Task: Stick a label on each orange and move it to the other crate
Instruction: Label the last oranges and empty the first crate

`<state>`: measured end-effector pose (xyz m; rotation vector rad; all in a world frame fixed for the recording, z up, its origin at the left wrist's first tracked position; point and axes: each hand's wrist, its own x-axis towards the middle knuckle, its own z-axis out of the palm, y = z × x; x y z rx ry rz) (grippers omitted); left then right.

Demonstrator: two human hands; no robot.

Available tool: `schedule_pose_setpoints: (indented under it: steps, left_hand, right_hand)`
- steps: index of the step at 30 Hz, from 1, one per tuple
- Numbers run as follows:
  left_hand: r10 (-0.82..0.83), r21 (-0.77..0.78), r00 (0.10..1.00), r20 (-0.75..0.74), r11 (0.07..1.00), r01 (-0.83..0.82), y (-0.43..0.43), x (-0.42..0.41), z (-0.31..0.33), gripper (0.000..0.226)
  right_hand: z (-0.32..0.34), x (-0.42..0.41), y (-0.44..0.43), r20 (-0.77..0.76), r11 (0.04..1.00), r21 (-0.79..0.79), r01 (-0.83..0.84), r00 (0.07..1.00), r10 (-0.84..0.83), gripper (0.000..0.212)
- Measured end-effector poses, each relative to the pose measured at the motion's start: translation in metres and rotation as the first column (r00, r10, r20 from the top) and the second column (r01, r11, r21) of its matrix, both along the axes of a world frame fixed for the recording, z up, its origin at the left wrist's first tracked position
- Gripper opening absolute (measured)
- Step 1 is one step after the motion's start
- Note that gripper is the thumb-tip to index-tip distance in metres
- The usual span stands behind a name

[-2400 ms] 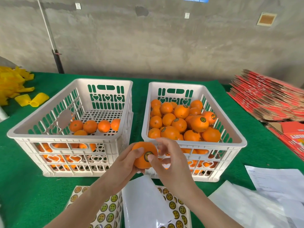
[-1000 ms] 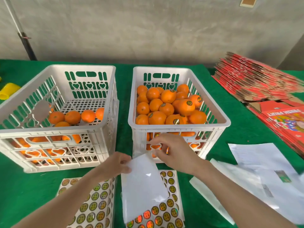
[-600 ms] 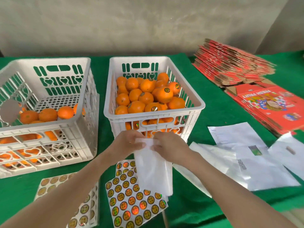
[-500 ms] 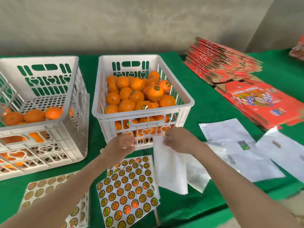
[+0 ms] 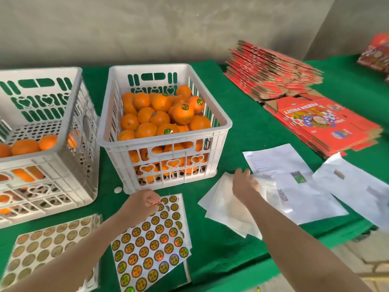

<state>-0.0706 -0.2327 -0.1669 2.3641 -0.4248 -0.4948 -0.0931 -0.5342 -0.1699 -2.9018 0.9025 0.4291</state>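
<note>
Two white crates stand on the green table. The right crate is heaped with oranges, some bearing round labels. The left crate holds a few oranges on its floor. A sheet of round shiny labels lies in front of the right crate. My left hand has its fingers curled at the sheet's top edge, pinching at a label. My right hand lies flat and open on white backing sheets to the right.
A second sheet with empty sticker spots lies at the lower left. White papers spread out on the right. Flattened red cartons are stacked at the back right. The table's front edge runs close below the sheets.
The labelled orange I held has left my hands. My right hand carried the white backing sheet off the label sheet to the right and laid it down. My left hand dropped onto the labels.
</note>
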Motion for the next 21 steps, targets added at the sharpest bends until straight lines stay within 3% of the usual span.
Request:
schedule_pose_setpoints:
  steps: [3,5,7,9,11,17,19,21]
  left_hand:
    - [0.028,0.108,0.999,0.022,0.994,-0.031,0.015,0.003,-0.006,0.036]
    - [0.053,0.221,0.998,0.018,0.974,-0.055,0.028,0.005,-0.009,0.047]
    - [0.054,0.378,0.999,-0.003,0.924,-0.049,0.041,0.005,-0.011,0.063]
    - [0.013,0.530,0.999,-0.036,0.848,0.008,0.051,0.002,-0.012,0.076]
    - [-0.023,0.606,0.999,-0.047,0.794,0.047,0.056,-0.004,-0.014,0.080]
    - [0.044,0.533,0.999,0.005,0.845,-0.040,0.058,-0.013,-0.020,0.074]
    - [0.104,0.465,0.995,-0.002,0.881,-0.091,0.060,-0.012,-0.017,0.067]
    - [0.177,0.319,0.982,-0.063,0.936,-0.148,0.063,-0.011,-0.009,0.045]
  right_hand:
    - [-0.003,-0.006,0.008,0.107,0.998,-0.024,-0.053,0.993,0.056,0.043]
    - [-0.002,-0.012,0.028,0.295,0.976,0.035,-0.214,0.936,0.194,0.029]
    - [-0.002,-0.021,0.060,0.414,0.891,0.142,-0.430,0.844,0.341,0.017]
    - [-0.005,-0.028,0.096,0.390,0.778,0.285,-0.560,0.809,0.440,0.019]
    - [-0.010,-0.029,0.125,0.280,0.714,0.400,-0.574,0.819,0.501,0.029]
    - [-0.022,-0.018,0.166,0.099,0.732,0.328,-0.597,0.793,0.601,0.078]
    - [-0.024,-0.016,0.170,0.109,0.740,0.311,-0.596,0.796,0.596,0.080]
    - [-0.025,-0.016,0.172,0.139,0.743,0.306,-0.595,0.800,0.583,0.077]
